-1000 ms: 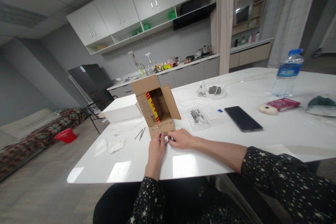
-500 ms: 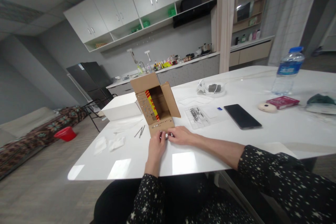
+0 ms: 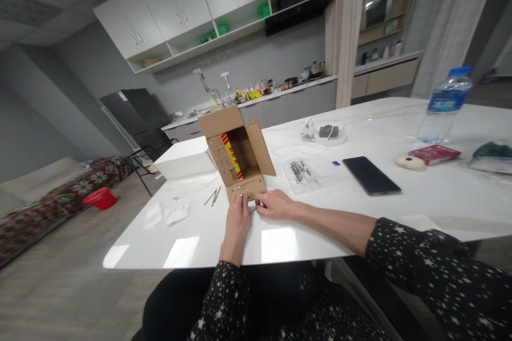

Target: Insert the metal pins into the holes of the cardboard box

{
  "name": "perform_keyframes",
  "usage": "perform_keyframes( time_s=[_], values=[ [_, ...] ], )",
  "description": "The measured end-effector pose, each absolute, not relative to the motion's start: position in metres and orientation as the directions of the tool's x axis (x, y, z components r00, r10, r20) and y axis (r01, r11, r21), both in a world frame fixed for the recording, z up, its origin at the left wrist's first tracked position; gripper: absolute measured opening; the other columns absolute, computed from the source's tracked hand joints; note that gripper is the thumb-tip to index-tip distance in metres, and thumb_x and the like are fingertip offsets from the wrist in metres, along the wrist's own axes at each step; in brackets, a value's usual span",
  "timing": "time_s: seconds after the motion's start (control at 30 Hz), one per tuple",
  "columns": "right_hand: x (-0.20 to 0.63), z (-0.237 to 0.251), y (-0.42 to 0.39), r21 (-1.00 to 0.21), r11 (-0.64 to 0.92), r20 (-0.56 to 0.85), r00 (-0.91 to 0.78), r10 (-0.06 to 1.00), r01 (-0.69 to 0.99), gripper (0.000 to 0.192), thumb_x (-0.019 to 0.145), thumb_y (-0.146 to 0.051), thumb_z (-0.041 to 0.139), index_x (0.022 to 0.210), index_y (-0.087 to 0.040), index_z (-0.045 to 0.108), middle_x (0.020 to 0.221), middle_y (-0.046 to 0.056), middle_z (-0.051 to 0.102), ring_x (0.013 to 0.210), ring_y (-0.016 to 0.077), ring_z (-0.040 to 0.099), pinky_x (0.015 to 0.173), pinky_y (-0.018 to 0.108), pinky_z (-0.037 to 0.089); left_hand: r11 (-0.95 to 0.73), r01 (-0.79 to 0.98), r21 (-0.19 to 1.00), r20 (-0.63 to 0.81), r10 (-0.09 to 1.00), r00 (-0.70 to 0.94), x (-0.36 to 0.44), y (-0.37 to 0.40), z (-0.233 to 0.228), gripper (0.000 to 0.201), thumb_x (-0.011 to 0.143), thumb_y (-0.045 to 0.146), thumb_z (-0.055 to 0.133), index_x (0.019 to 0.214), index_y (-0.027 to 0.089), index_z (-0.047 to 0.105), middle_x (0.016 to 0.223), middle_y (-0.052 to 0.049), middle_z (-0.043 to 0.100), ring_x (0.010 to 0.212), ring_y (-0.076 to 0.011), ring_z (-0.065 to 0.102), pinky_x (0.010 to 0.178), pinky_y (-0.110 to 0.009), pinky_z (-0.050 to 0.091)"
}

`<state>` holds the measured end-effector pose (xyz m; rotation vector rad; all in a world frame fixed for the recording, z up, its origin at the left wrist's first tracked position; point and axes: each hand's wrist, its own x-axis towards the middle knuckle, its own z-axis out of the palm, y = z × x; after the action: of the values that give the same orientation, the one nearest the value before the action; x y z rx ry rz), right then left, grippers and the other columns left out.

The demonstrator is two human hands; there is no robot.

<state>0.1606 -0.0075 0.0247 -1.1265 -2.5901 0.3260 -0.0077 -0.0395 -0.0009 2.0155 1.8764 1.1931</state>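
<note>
An opened cardboard box [image 3: 240, 157] lies on its side on the table, its mouth facing me and a red and yellow strip along one inner edge. Small shiny pieces dot its left flap [image 3: 222, 159] and its lower flap [image 3: 247, 187]. At the near edge of that lower flap, my left hand [image 3: 237, 217] is closed, fingertips pressed together. My right hand [image 3: 276, 204] rests just right of it, fingers curled and closed. A small dark, thin thing shows between the hands, too small to name. What each hand grips is hidden by the fingers.
To the right lie a clear compartment case [image 3: 300, 175] of small metal pieces, a black phone [image 3: 371, 176], a maroon box [image 3: 438, 154] and a water bottle [image 3: 443, 106]. Two thin dark rods [image 3: 213, 196], white tissues [image 3: 177, 214] and a white box [image 3: 186, 159] are on the left.
My left fingertips have shifted slightly forward onto the lower flap's near edge. My right hand stays almost in place, and the gap between the hands looks a little wider.
</note>
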Motion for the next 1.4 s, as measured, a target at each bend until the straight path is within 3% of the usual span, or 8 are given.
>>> perform_keyframes(
  time_s=[0.2, 0.43, 0.87, 1.17, 1.4],
  values=[
    [0.161, 0.023, -0.008, -0.323, 0.673, 0.196, -0.648, 0.736, 0.666, 0.027, 0.09, -0.034, 0.045, 0.105, -0.023, 0.065, 0.097, 0.005, 0.074, 0.087, 0.0225, 0.067, 0.07, 0.028, 0.04, -0.271, 0.751, 0.602, 0.485, 0.871, -0.074, -0.009, -0.038, -0.003, 0.027, 0.096, 0.028, 0.036, 0.093, 0.017, 0.059, 0.093, -0.009, 0.065, 0.089, -0.0191, 0.061, 0.083, -0.034, 0.047],
    [0.16, 0.022, -0.007, -0.323, 0.675, 0.201, -0.649, 0.734, 0.663, 0.028, 0.09, -0.034, 0.044, 0.105, -0.024, 0.065, 0.097, 0.005, 0.074, 0.086, 0.0224, 0.067, 0.071, 0.028, 0.041, -0.181, 0.77, 0.612, 0.461, 0.873, -0.161, -0.012, -0.038, -0.004, 0.023, 0.094, 0.031, 0.043, 0.095, 0.018, 0.062, 0.095, -0.008, 0.069, 0.089, -0.0202, 0.064, 0.083, -0.034, 0.048],
    [0.161, 0.022, -0.007, -0.337, 0.669, 0.201, -0.643, 0.739, 0.662, 0.027, 0.09, -0.034, 0.045, 0.103, -0.024, 0.066, 0.095, 0.003, 0.073, 0.087, 0.0225, 0.067, 0.07, 0.028, 0.042, -0.101, 0.806, 0.583, 0.396, 0.902, -0.174, -0.014, -0.035, -0.008, 0.023, 0.087, 0.023, 0.052, 0.107, 0.017, 0.062, 0.096, -0.01, 0.072, 0.084, -0.0202, 0.067, 0.079, -0.033, 0.049],
    [0.161, 0.022, -0.008, -0.336, 0.672, 0.186, -0.653, 0.734, 0.66, 0.029, 0.09, -0.034, 0.044, 0.107, -0.025, 0.066, 0.097, 0.004, 0.073, 0.088, 0.0224, 0.066, 0.073, 0.029, 0.042, -0.08, 0.835, 0.544, 0.378, 0.912, -0.158, -0.013, -0.038, -0.004, 0.013, 0.087, 0.024, 0.053, 0.088, 0.019, 0.064, 0.085, -0.006, 0.072, 0.073, -0.0172, 0.064, 0.072, -0.029, 0.046],
    [0.161, 0.022, -0.008, -0.31, 0.681, 0.19, -0.658, 0.729, 0.664, 0.029, 0.091, -0.035, 0.042, 0.105, -0.024, 0.065, 0.097, 0.004, 0.073, 0.086, 0.0229, 0.067, 0.071, 0.03, 0.042, -0.079, 0.827, 0.557, 0.384, 0.907, -0.172, -0.012, -0.039, -0.004, 0.015, 0.088, 0.026, 0.051, 0.09, 0.02, 0.064, 0.084, -0.005, 0.072, 0.073, -0.0169, 0.064, 0.071, -0.028, 0.046]
  ],
)
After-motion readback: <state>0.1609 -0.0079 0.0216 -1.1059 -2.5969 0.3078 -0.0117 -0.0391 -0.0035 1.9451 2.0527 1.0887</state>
